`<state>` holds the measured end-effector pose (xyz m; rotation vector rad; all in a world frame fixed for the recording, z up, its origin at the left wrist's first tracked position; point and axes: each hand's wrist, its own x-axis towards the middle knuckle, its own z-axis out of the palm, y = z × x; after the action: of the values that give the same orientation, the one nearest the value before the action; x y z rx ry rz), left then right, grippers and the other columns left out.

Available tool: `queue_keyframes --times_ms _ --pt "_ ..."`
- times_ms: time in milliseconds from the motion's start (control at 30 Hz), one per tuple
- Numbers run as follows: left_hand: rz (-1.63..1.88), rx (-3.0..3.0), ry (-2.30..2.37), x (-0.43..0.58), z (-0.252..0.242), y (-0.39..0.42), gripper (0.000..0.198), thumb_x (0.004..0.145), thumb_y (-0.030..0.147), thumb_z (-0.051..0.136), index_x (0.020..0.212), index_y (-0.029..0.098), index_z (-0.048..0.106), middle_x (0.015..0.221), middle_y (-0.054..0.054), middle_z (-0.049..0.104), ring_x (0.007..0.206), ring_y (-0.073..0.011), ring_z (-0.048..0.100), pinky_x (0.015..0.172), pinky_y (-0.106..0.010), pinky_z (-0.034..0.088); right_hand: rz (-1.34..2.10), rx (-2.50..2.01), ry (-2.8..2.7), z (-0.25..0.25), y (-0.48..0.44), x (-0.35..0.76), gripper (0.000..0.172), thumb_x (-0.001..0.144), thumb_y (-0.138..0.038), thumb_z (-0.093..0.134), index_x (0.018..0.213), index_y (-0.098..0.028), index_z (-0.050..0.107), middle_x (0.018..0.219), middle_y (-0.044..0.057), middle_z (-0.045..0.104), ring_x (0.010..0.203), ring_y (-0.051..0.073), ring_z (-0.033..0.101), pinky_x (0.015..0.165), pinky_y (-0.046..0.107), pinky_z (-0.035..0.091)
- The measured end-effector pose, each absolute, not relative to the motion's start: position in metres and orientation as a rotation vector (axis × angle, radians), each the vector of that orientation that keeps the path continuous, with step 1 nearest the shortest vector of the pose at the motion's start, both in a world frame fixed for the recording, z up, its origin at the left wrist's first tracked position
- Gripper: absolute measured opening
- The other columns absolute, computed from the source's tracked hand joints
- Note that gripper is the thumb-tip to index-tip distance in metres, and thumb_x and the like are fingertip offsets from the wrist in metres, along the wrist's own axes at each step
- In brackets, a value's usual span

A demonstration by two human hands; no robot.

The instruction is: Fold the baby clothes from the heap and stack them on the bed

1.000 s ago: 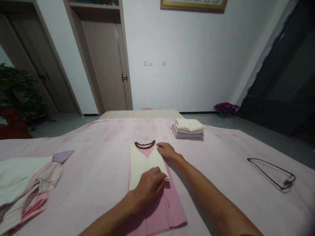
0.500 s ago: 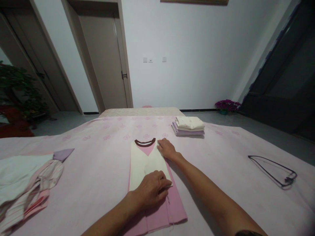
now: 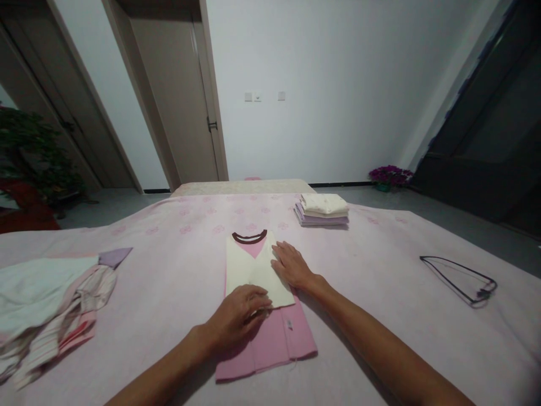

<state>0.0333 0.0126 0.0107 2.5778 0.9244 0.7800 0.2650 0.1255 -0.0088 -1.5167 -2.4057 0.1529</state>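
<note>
A pink and cream shirt [image 3: 249, 270] with a dark maroon neckband lies folded into a narrow strip in front of me, its neckline at the far end. The lower edge of the cream sleeve part crosses the pink body, where a small tag shows. My left hand [image 3: 243, 313] rests on the near left of that edge, fingers extended and together, gripping nothing visible. Along the right side of the cream part, my right hand [image 3: 293, 268] lies flat with its fingers stretched toward the cloth. Part of the left edge is hidden beneath my left hand.
A neat stack of folded cream and lilac clothes [image 3: 323, 211] stands beyond and right of the shirt. Loose clothes [image 3: 54, 299] lie heaped at the left. A black wire-like loop [image 3: 460, 276] lies at the right on the pale pink floral cover [image 3: 372, 316].
My left hand has moved left along the edge of the cream cloth, its fingers loosening. My right hand has flattened and slid slightly down the shirt's right side.
</note>
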Motion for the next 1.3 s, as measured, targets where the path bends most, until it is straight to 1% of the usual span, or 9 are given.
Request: queue_keyframes --times_ms 167,367,500,600,700,767,833,967,1300 --pt "0.772 2.643 1.035 0.018 -0.003 0.006 0.031 0.096 0.023 0.053 0.124 0.022 0.063 0.127 -0.012 0.062 0.118 -0.0234 0.058 0.101 -0.042 0.050 0.109 -1.327 -2.531 -0.011 0.077 0.268 0.057 0.099 -0.041 0.045 0.150 -0.016 0.042 0.160 0.015 0.034 0.151 0.031 0.020 0.121 0.050 0.020" --pt "0.722 2.687 1.059 0.019 -0.008 0.001 0.036 0.096 0.023 0.053 0.131 0.023 0.059 0.132 -0.012 0.061 0.121 -0.0240 0.056 0.104 -0.044 0.048 0.107 -1.384 -2.495 -0.016 0.061 0.263 0.053 0.100 -0.039 0.045 0.149 -0.019 0.044 0.159 0.013 0.037 0.149 0.030 0.026 0.121 0.052 0.021" --pt "0.669 2.714 1.039 0.015 -0.009 -0.002 0.041 0.096 0.025 0.053 0.137 0.023 0.054 0.139 -0.013 0.056 0.127 -0.0251 0.053 0.107 -0.046 0.046 0.057 -1.349 -2.493 -0.017 0.060 0.264 0.052 0.099 -0.037 0.047 0.148 -0.019 0.046 0.157 0.014 0.039 0.148 0.030 0.027 0.121 0.052 0.020" --pt "0.591 2.737 1.027 0.013 -0.009 -0.008 0.048 0.096 0.031 0.054 0.143 0.022 0.048 0.147 -0.015 0.049 0.134 -0.0279 0.047 0.112 -0.049 0.041 0.031 -1.295 -2.528 -0.013 0.056 0.267 0.054 0.098 -0.037 0.050 0.148 -0.018 0.045 0.157 0.014 0.039 0.148 0.030 0.026 0.122 0.053 0.019" --pt "0.449 2.763 1.021 0.012 -0.007 -0.014 0.064 0.096 0.044 0.055 0.153 0.023 0.035 0.158 -0.016 0.037 0.145 -0.0318 0.034 0.118 -0.056 0.030 0.025 -1.182 -2.576 -0.006 0.050 0.270 0.054 0.097 -0.036 0.052 0.148 -0.018 0.046 0.157 0.014 0.040 0.148 0.031 0.027 0.122 0.054 0.019" --pt "0.354 2.763 1.022 0.012 -0.006 -0.017 0.073 0.095 0.049 0.055 0.158 0.026 0.024 0.163 -0.016 0.027 0.150 -0.0332 0.025 0.120 -0.059 0.024 0.045 -1.045 -2.611 -0.002 0.047 0.270 0.053 0.098 -0.038 0.051 0.147 -0.019 0.047 0.156 0.013 0.041 0.148 0.029 0.029 0.122 0.053 0.021" --pt "0.305 2.752 1.020 0.012 -0.005 -0.018 0.077 0.095 0.050 0.055 0.159 0.027 0.019 0.165 -0.015 0.022 0.151 -0.0336 0.021 0.120 -0.060 0.021 0.094 -0.905 -2.633 0.000 0.045 0.270 0.053 0.098 -0.039 0.050 0.147 -0.020 0.047 0.155 0.013 0.044 0.146 0.026 0.034 0.121 0.050 0.026" --pt "0.298 2.731 1.029 0.012 -0.005 -0.017 0.078 0.095 0.050 0.055 0.159 0.027 0.019 0.165 -0.015 0.020 0.152 -0.0340 0.018 0.121 -0.061 0.020 0.171 -0.821 -2.633 -0.001 0.043 0.268 0.049 0.099 -0.038 0.050 0.146 -0.024 0.049 0.149 0.012 0.051 0.138 0.023 0.046 0.118 0.047 0.034" --pt "0.363 2.695 1.004 0.014 0.003 -0.016 0.066 0.097 0.049 0.052 0.155 0.028 0.029 0.161 -0.013 0.033 0.148 -0.0329 0.030 0.120 -0.059 0.025 0.206 -0.832 -2.600 0.000 0.045 0.269 0.047 0.099 -0.037 0.052 0.144 -0.026 0.052 0.147 0.010 0.054 0.137 0.023 0.048 0.118 0.047 0.035"
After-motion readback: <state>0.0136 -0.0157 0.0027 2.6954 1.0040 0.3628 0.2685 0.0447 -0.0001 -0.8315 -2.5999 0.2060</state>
